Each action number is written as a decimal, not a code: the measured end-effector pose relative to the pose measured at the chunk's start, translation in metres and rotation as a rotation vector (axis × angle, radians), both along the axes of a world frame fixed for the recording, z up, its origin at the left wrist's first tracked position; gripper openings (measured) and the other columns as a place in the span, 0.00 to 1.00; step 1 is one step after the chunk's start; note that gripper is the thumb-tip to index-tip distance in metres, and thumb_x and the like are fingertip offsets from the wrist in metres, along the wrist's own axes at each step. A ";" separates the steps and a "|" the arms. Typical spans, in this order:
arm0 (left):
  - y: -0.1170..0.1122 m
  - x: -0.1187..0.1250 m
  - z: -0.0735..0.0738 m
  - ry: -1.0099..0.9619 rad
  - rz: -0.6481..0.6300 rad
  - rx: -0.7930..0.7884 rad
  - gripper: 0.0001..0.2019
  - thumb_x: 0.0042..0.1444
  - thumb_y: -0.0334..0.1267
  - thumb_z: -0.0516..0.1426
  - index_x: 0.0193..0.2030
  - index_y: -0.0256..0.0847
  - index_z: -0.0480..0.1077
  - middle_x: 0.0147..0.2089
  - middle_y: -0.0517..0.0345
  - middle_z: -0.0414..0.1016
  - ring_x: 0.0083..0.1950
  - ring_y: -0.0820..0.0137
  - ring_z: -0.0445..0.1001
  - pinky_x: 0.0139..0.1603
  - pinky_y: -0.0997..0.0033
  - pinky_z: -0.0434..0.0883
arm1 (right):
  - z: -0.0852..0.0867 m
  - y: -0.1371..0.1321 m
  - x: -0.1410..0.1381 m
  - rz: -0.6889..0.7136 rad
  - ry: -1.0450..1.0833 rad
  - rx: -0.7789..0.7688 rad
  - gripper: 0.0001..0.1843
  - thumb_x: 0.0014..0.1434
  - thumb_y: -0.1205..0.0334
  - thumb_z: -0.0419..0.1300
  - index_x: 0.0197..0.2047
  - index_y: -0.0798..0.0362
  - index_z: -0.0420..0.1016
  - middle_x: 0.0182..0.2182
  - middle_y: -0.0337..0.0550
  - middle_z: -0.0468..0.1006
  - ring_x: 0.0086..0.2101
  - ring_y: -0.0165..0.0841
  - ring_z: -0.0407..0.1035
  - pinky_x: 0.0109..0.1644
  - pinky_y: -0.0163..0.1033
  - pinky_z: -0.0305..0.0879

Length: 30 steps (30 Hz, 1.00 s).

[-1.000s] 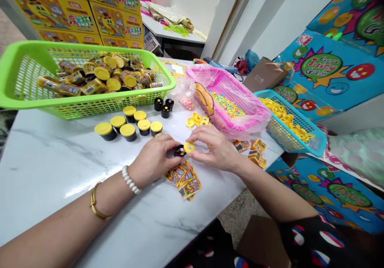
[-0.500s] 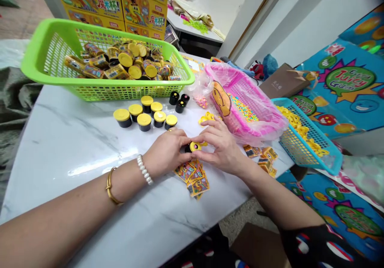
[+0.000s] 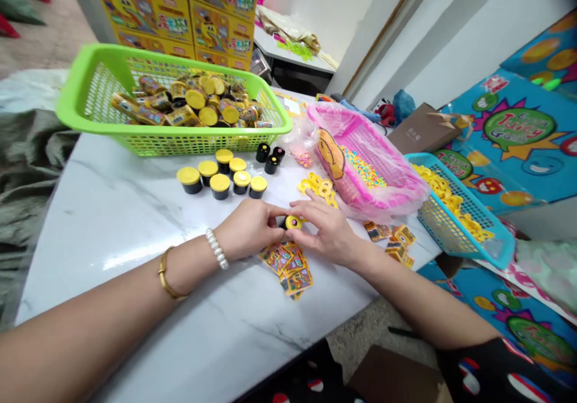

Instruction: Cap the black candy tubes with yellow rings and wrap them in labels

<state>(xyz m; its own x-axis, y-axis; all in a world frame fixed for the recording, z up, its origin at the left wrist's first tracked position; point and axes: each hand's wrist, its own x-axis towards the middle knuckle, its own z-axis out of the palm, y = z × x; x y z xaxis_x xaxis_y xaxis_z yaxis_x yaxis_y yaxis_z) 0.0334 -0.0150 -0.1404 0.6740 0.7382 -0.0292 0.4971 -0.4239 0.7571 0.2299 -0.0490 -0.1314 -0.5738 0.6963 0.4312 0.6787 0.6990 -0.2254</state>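
My left hand (image 3: 252, 227) is closed around a small black cup (image 3: 283, 223) that lies tipped on its side. A yellow ring (image 3: 294, 223) is on the cup's end facing right, with a pink dot in its middle. The fingers and thumb of my right hand (image 3: 329, 233) pinch this ring from the right. Beneath my hands lie several printed orange labels (image 3: 293, 270). Loose yellow rings (image 3: 318, 186) lie just beyond my right hand. Black cups with yellow tops (image 3: 220, 185) stand beyond my left hand, near a few open black cups (image 3: 271, 163).
A green basket (image 3: 180, 131) of wrapped cups stands at the back left. The pink basket (image 3: 387, 201), lined with plastic, holds colored candy beads. Yellow rings fill a blue basket (image 3: 469, 243) at the right edge. Folded orange labels (image 3: 399, 245) lie before it; yellow cartons (image 3: 175, 24) are stacked behind.
The fingers of my right hand have lowered and drawn closer over the yellow ring, uncovering more loose rings behind. The camera view has shifted slightly.
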 end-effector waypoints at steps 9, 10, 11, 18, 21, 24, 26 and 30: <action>-0.006 0.006 -0.002 0.069 0.084 0.132 0.07 0.51 0.38 0.60 0.31 0.40 0.79 0.21 0.59 0.75 0.22 0.72 0.67 0.25 0.73 0.55 | 0.002 0.003 0.009 0.064 -0.082 0.109 0.14 0.62 0.58 0.60 0.47 0.57 0.78 0.38 0.49 0.83 0.41 0.38 0.78 0.49 0.44 0.76; -0.006 0.006 -0.003 0.072 0.078 0.138 0.07 0.51 0.39 0.60 0.31 0.40 0.78 0.21 0.59 0.75 0.22 0.72 0.67 0.25 0.73 0.55 | 0.003 0.003 0.009 0.075 -0.083 0.106 0.14 0.63 0.58 0.60 0.48 0.57 0.78 0.38 0.49 0.83 0.41 0.38 0.78 0.50 0.45 0.75; -0.005 0.006 -0.003 0.076 0.072 0.145 0.07 0.52 0.40 0.60 0.31 0.40 0.78 0.20 0.59 0.74 0.22 0.72 0.66 0.25 0.72 0.55 | 0.004 0.004 0.008 0.081 -0.084 0.102 0.15 0.63 0.57 0.60 0.48 0.56 0.78 0.38 0.48 0.83 0.41 0.38 0.78 0.51 0.46 0.75; -0.004 0.004 -0.003 0.068 0.069 0.128 0.09 0.52 0.42 0.60 0.32 0.40 0.78 0.21 0.59 0.74 0.21 0.74 0.64 0.25 0.72 0.54 | 0.008 0.002 0.007 0.035 -0.107 0.020 0.16 0.62 0.55 0.61 0.47 0.57 0.79 0.37 0.50 0.82 0.41 0.39 0.77 0.45 0.43 0.76; -0.003 0.002 0.007 0.024 0.050 -0.016 0.07 0.52 0.38 0.59 0.28 0.38 0.76 0.18 0.61 0.70 0.19 0.76 0.62 0.22 0.73 0.54 | 0.011 0.003 0.007 0.024 -0.123 -0.073 0.17 0.62 0.55 0.62 0.49 0.58 0.78 0.39 0.51 0.81 0.38 0.37 0.76 0.42 0.41 0.74; -0.003 0.001 0.018 -0.063 0.020 -0.452 0.11 0.57 0.40 0.55 0.33 0.37 0.75 0.18 0.62 0.72 0.16 0.76 0.61 0.18 0.75 0.56 | 0.014 0.005 0.007 0.055 -0.133 -0.106 0.16 0.63 0.56 0.61 0.48 0.58 0.78 0.38 0.51 0.81 0.38 0.37 0.75 0.42 0.41 0.72; -0.004 0.002 0.021 -0.132 0.051 -0.677 0.15 0.61 0.45 0.51 0.35 0.36 0.74 0.19 0.60 0.73 0.14 0.77 0.62 0.16 0.77 0.58 | 0.016 0.007 0.006 0.077 -0.152 -0.116 0.15 0.64 0.55 0.60 0.46 0.58 0.78 0.35 0.49 0.80 0.37 0.36 0.74 0.42 0.41 0.72; -0.005 0.007 0.011 -0.231 0.157 -0.727 0.19 0.63 0.46 0.50 0.29 0.36 0.72 0.20 0.56 0.75 0.15 0.78 0.65 0.16 0.78 0.63 | 0.019 0.007 0.003 0.053 -0.220 -0.151 0.14 0.63 0.54 0.60 0.42 0.57 0.78 0.32 0.47 0.78 0.36 0.36 0.73 0.41 0.39 0.70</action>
<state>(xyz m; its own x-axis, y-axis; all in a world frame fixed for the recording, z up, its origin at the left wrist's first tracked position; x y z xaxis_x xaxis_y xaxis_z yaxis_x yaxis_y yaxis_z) 0.0403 -0.0205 -0.1295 0.6111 0.6746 -0.4141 0.3058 0.2813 0.9096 0.2333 -0.0416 -0.1123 -0.6795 0.7098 0.1857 0.6864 0.7044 -0.1806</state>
